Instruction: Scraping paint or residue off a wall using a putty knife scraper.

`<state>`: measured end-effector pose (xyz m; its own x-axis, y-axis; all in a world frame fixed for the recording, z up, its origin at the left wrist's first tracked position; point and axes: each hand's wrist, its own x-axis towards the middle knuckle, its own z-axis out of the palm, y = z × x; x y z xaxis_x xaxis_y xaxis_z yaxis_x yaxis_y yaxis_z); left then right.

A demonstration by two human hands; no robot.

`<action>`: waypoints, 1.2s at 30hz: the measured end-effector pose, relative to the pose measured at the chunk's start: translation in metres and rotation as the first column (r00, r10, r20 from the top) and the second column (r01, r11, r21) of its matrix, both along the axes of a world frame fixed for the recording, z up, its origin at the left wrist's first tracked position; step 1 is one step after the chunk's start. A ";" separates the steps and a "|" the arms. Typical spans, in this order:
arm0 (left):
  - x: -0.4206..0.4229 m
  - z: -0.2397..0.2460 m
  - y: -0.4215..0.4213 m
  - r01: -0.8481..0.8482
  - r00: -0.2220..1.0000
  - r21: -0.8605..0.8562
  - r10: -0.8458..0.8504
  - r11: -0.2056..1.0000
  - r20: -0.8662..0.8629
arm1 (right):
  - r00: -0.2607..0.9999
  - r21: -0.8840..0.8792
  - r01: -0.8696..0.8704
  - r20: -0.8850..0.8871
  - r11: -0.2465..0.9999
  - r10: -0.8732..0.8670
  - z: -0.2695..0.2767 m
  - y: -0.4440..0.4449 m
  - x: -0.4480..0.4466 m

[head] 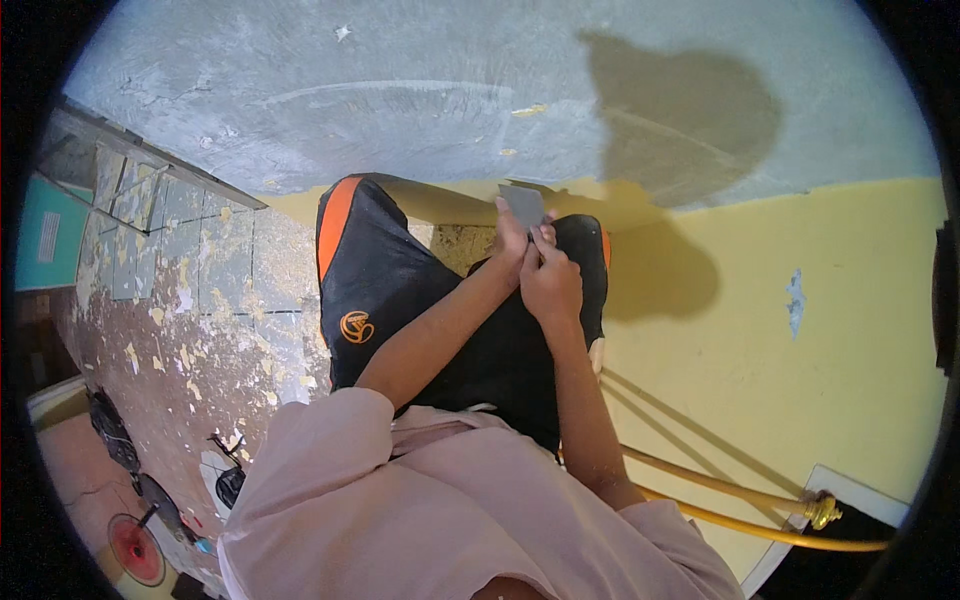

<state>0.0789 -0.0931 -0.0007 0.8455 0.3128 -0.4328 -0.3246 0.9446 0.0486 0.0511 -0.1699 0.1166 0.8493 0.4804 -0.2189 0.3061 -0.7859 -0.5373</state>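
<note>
Between my knees, close to the wall, both hands are on a flat metal scraper (523,204) with a wide grey blade. My left hand (511,236) cups the blade, its thumb along the left edge and fingertips showing at the right. My right hand (553,279) is closed around the lower end, and its index finger reaches to the base of the blade. The handle is mostly hidden by the fingers. Before me, the wall has a bare grey area (420,97) with small leftover flecks, bordered by yellow paint (750,300).
Paint flakes litter the tiled floor (225,262) at left. A metal-legged stand (139,217) is at far left. Yellow tubular rails (720,480) with a brass-coloured end run at lower right. A red round fan-like object (136,549) and black bags (112,427) lie lower left.
</note>
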 end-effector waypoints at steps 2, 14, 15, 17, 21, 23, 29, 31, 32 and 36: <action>0.005 -0.009 0.006 0.040 0.996 0.026 -0.041 0.999 0.074 | 0.998 -0.034 -0.036 0.056 0.999 0.038 -0.013 0.016 0.015; 0.007 -0.008 0.035 0.305 0.949 -0.344 -0.252 0.888 0.190 | 0.986 -0.141 -0.033 0.158 0.990 0.055 0.003 0.030 0.001; 0.007 -0.011 0.031 0.302 0.950 -0.341 -0.249 0.890 0.190 | 0.989 -0.095 -0.040 0.139 0.995 0.053 0.005 0.027 -0.002; 0.017 -0.023 0.029 0.048 0.994 0.065 -0.054 0.997 0.094 | 0.989 -0.029 -0.058 0.134 0.998 0.061 0.003 0.039 0.008; 0.015 -0.028 0.031 0.076 0.991 0.082 -0.066 0.994 -0.117 | 0.995 -0.162 0.022 0.100 0.986 -0.006 0.002 0.032 0.003; 0.009 -0.028 0.028 0.087 0.985 0.291 -0.039 0.953 -0.167 | 0.999 -0.061 -0.034 -0.001 0.998 0.034 0.004 0.026 0.002; 0.018 -0.008 0.031 0.071 0.994 0.080 -0.064 0.994 -0.086 | 0.995 -0.220 -0.082 -0.079 0.972 0.066 -0.030 0.053 0.022; -0.005 -0.018 0.053 0.144 0.986 -0.108 -0.133 0.984 0.105 | 0.993 -0.163 -0.117 0.000 0.980 0.118 -0.025 0.049 -0.003; -0.017 -0.021 0.057 0.189 0.969 -0.204 -0.149 0.961 0.196 | 0.997 -0.118 -0.082 -0.002 0.990 0.082 -0.013 0.041 -0.013; -0.004 -0.016 0.053 0.121 0.990 0.035 -0.118 0.992 -0.076 | 0.997 -0.132 -0.033 0.061 0.991 0.041 -0.002 0.049 -0.013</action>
<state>0.0752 -0.0405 -0.0170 0.8442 0.2297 -0.4843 -0.2040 0.9732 0.1061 0.0378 -0.1213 0.1142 0.8458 0.4824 -0.2277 0.3663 -0.8356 -0.4094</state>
